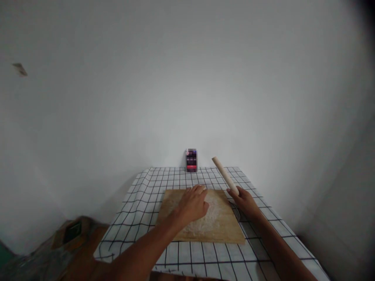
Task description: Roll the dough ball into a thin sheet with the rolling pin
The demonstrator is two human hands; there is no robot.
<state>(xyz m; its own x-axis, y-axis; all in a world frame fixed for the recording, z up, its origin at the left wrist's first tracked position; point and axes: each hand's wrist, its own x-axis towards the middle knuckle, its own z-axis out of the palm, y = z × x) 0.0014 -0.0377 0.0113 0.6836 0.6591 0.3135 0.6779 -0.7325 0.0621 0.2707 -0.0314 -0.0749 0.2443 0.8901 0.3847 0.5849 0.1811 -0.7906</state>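
Observation:
My right hand (pixel 244 202) is closed around the lower end of a pale wooden rolling pin (pixel 225 175), which tilts up and to the left, off the board. Palm down, my left hand (pixel 193 203) is over the wooden board (pixel 231 230), its fingers bent together near the far edge. A small whitish patch shows at those fingertips, but what it is I cannot make out. White flour (pixel 209 223) is dusted across the middle of the board. Part of a round rim (pixel 236 212), perhaps a bowl or plate, shows beside the board below my right hand.
A black-and-white checked cloth (pixel 140 212) covers the table. At the back stands a small dark box (pixel 191 160), its face blurred, against the white wall. A cardboard box (pixel 72 232) and clear plastic lie low on the left.

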